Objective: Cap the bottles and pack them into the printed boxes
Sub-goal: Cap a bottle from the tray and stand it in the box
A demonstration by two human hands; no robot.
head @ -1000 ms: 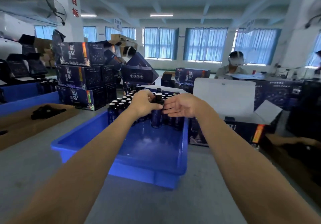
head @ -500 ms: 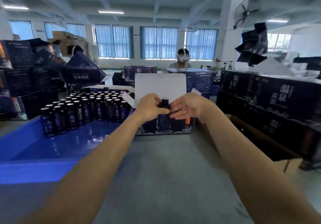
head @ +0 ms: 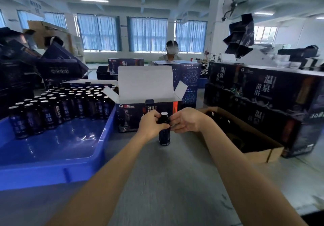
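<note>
Head view: the bottle [head: 164, 137] stands on the table [head: 166, 182] just before the open box [head: 128, 115]. The left hand [head: 151, 125] grips its shoulder, and the right hand [head: 185, 120] pinches it under the cap [head: 164, 115]. Capping seems underway. Next, tighten, then lift it into the box.

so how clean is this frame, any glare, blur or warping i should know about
Head view: wide-angle warping bends the pillar; white glare streaks the blue tray floor; curtained windows backlight the room; the bottle, left hand and right hand are fairly sharp, the frame edges smeared.
</note>
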